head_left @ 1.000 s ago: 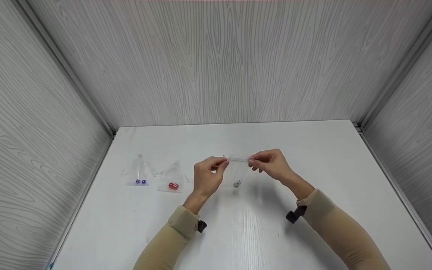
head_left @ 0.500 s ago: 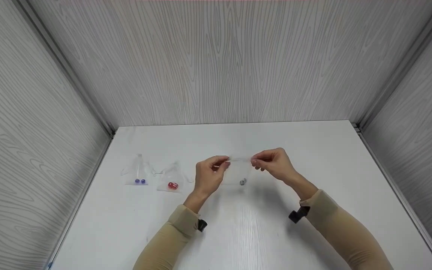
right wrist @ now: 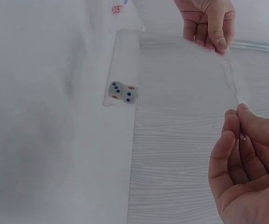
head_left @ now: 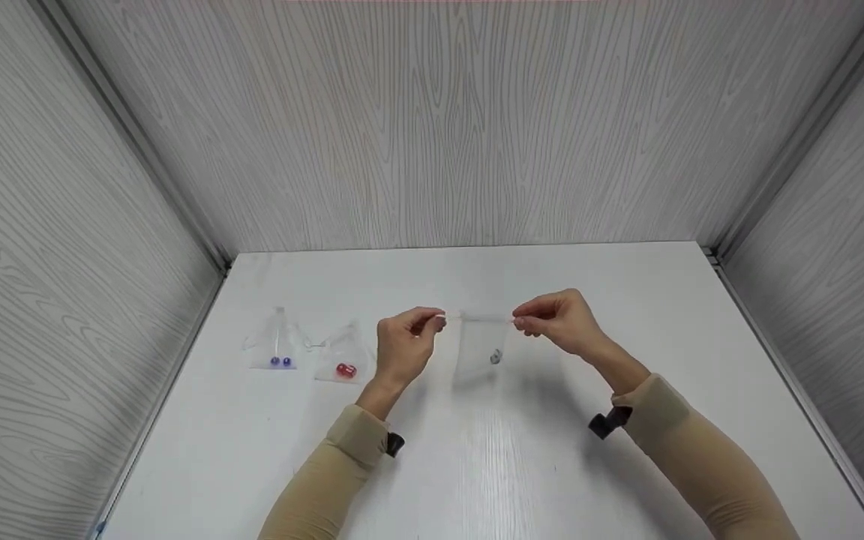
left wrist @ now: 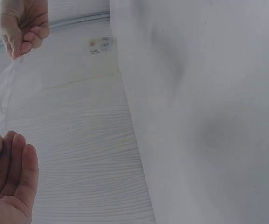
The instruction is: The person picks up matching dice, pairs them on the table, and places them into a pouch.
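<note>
A clear drawstring bag (head_left: 481,345) hangs between my hands above the table, its mouth gathered along the top. Two pale dice (right wrist: 123,92) with blue and red pips lie in its bottom corner. My left hand (head_left: 406,345) pinches the drawstring at the left end, a short length of string showing between fingertips and bag. At the right end my right hand (head_left: 563,322) pinches the string close to the bag's corner. In the right wrist view the transparent film stretches from the fingers to the dice.
Left of my hands, two more clear drawstring bags lie on the white table (head_left: 492,480): one bag (head_left: 277,341) with two small blue pieces, another bag (head_left: 342,352) with red dice. Grey wood-grain panels (head_left: 432,120) enclose the table at the back and both sides.
My hands have moved apart, the left to the left and the right to the right. The bag's mouth has drawn straight and string now shows beside the left fingers. The dice shifted right.
</note>
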